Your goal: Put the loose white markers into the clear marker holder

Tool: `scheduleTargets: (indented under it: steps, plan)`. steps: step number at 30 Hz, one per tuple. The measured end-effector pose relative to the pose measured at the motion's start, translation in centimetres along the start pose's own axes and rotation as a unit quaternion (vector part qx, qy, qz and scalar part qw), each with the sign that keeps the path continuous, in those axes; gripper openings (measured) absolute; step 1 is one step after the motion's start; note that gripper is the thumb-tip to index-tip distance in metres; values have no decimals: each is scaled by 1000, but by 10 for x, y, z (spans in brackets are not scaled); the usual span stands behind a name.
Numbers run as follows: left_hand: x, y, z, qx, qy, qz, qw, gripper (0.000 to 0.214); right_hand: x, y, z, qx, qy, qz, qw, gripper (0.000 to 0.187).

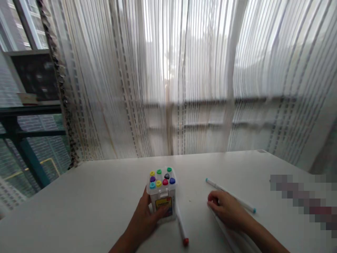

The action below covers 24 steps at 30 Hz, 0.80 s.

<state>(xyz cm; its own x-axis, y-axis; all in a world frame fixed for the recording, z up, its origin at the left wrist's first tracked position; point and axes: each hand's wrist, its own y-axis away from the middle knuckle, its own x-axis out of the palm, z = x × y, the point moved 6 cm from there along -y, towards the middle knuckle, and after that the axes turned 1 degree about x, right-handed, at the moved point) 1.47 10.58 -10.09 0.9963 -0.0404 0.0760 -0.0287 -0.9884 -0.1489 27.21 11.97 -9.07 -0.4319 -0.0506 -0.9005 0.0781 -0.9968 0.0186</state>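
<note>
My left hand [142, 216] is wrapped round a clear plastic box [173, 200] that stands on the white table, the thumb across its yellow-and-dark label. Several markers [165, 182] stand upright in the box, showing ends in yellow, green, purple, black, blue, red and light blue. To the right, my right hand [228, 207] pinches the far end of a white marker [223, 230], where a bit of red shows at the fingertips. Beside the box lies a white marker with a red end [182, 225]. Just beyond my right hand lies a white marker with teal ends [223, 189].
The white table [105, 196] reaches back to a striped sheer curtain [205, 116]. A window with a dark frame [26, 135] is at the left. A pixelated patch [310, 200] hides part of the right side.
</note>
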Motion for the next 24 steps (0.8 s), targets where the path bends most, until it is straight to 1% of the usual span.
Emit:
scheduleTargets:
  steps: [4, 7, 9, 12, 15, 17, 19, 22, 24]
  plan:
    - [3, 2, -1, 4, 26, -13, 1000, 73, -2, 2, 3, -14, 3, -8, 1000, 16]
    - [2, 3, 0, 2, 32, -20, 999, 70, -1, 2, 2, -8, 10, -12, 1000, 17]
    - [1, 2, 1, -2, 28, -10, 1000, 67, -2, 2, 3, -9, 15, -17, 1000, 17]
    - [1, 0, 3, -13, 20, 5, 1000, 69, -10, 4, 4, -15, 36, -52, 998, 18]
    - [1, 0, 4, -17, 35, -5, 999, 72, -20, 6, 3, -18, 67, -84, 994, 24]
    - [2, 1, 4, -17, 52, -18, 998, 69, -21, 7, 0, -9, 86, -76, 993, 29]
    - [2, 2, 4, -16, 65, -29, 997, 68, -19, 7, -5, 8, 102, -54, 993, 37]
    - [3, 2, 2, -12, 43, -19, 999, 71, -15, 7, -11, 27, 118, -29, 992, 47]
    - [2, 2, 0, -1, 20, -22, 1000, 72, -14, 8, -12, 30, 126, -26, 991, 52]
